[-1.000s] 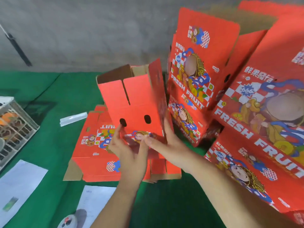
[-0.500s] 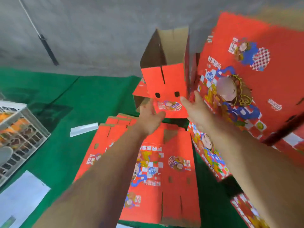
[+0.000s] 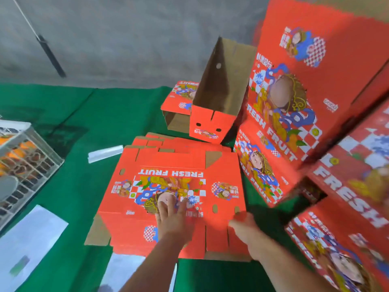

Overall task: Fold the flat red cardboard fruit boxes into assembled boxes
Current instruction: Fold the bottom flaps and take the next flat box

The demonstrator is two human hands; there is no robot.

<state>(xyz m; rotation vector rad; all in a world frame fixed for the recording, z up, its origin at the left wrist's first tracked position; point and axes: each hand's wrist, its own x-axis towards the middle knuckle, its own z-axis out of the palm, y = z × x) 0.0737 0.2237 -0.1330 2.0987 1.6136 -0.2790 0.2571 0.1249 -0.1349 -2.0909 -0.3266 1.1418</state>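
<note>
A stack of flat red cardboard fruit boxes (image 3: pixel 174 182) lies on the green surface (image 3: pixel 69 144), its top sheet printed side up with "FRESH FRUIT" reading upside down from the wearer's side. The left hand (image 3: pixel 173 220) rests palm down on the near middle of that top sheet, its fingers (image 3: pixel 181 207) straight and spread over the printed picture. The right hand (image 3: pixel 245 225) is at the sheet's near right edge; motion blur hides its fingers, so I cannot tell whether they grip the cardboard or only touch it.

Behind the stack, an assembled box (image 3: pixel 212 121) stands with its open top showing the brown inside, its red end panel with two oval holes facing the camera. Just behind and left of it lies another opened box (image 3: pixel 179 102), on its side. To the right, a tall pile of assembled red boxes (image 3: pixel 305 91) leans in several tilted layers, filling the right side of the view.

On the left edge sits a white wire crate (image 3: pixel 25 161) with orange and dark contents. A small white strip (image 3: pixel 105 153) lies on the green surface between the crate and the flat stack. White paper sheets (image 3: pixel 31 239) lie near the bottom left. A grey wall (image 3: pixel 115 39) rises behind the surface.
</note>
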